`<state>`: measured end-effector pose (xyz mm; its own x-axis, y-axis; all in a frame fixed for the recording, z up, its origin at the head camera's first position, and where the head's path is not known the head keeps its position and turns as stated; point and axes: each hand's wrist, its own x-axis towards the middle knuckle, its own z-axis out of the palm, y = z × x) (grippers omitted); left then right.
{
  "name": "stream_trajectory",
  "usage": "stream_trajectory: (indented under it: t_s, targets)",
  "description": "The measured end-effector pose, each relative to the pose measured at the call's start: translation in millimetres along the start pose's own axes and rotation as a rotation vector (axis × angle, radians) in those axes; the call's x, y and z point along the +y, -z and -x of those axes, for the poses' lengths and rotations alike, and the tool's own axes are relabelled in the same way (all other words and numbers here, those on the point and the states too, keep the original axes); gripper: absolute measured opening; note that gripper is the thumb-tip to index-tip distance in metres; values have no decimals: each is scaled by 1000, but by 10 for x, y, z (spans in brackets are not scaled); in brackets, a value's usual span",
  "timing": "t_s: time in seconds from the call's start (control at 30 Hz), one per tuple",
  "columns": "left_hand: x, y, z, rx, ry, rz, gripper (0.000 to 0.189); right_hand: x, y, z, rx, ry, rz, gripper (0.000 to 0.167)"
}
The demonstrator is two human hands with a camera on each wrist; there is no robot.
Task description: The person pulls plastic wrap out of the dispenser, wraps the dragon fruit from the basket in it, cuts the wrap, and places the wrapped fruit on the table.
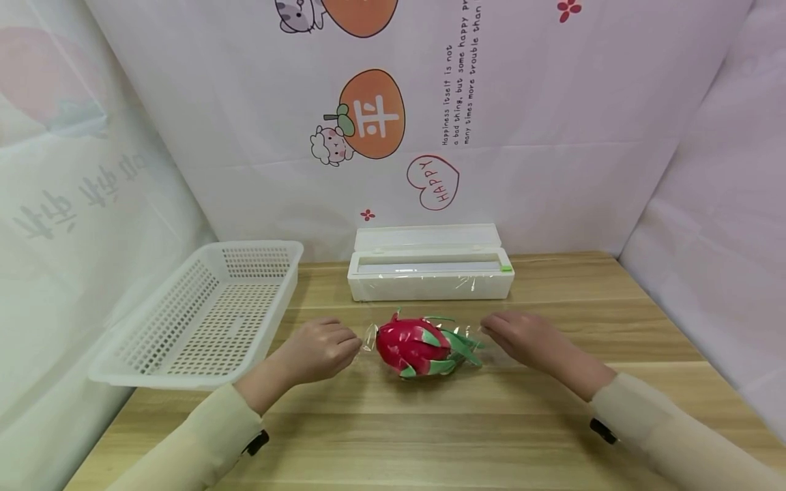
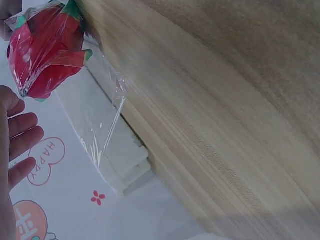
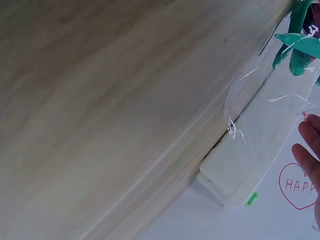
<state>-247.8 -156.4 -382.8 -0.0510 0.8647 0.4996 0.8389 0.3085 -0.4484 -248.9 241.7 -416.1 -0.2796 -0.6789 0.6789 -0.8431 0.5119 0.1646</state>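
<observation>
A red dragon fruit [image 1: 413,346] with green leafy tips lies over the wooden table, wrapped in clear cling film [image 2: 102,117]. Its rounded red end points left, its green tips right. At the red end, my left hand [image 1: 322,349] pinches the gathered film; the other fingers are loosely spread in the left wrist view. On the far side of the green tips my right hand [image 1: 531,339] pinches the film's other end, its fingertips [image 3: 312,131] showing at the right wrist view's edge. Both thumbs are mostly hidden.
Behind the fruit stands a white cling film dispenser [image 1: 430,286], lid raised, with a green slider [image 1: 506,269] at its right end. A white perforated basket [image 1: 270,334] sits at the left. Printed white sheets [image 1: 540,136] wall the table [image 1: 430,436] at the back and sides.
</observation>
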Motion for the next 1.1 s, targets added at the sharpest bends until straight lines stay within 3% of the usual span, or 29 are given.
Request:
stream_trajectory:
  t_s: [0.17, 0.37, 0.53, 0.67, 1.1]
  targets:
    - [-6, -10, -4, -3, -1, -12, 19, 16, -64, -25, -18, -30, 1, 35]
    - [2, 3, -22, -27, 20, -8, 7, 33, -162, -59, -47, -59, 13, 32]
    - [3, -12, -22, -36, 44, -9, 5, 34, -242, -96, -77, -79, 23, 7]
    - [2, -30, -36, -27, 62, -14, 6, 9, -284, -124, -112, -93, 6, 13]
    - [17, -61, -138, -26, 219, 36, 4, -82, -355, -203, -279, -197, -9, 8]
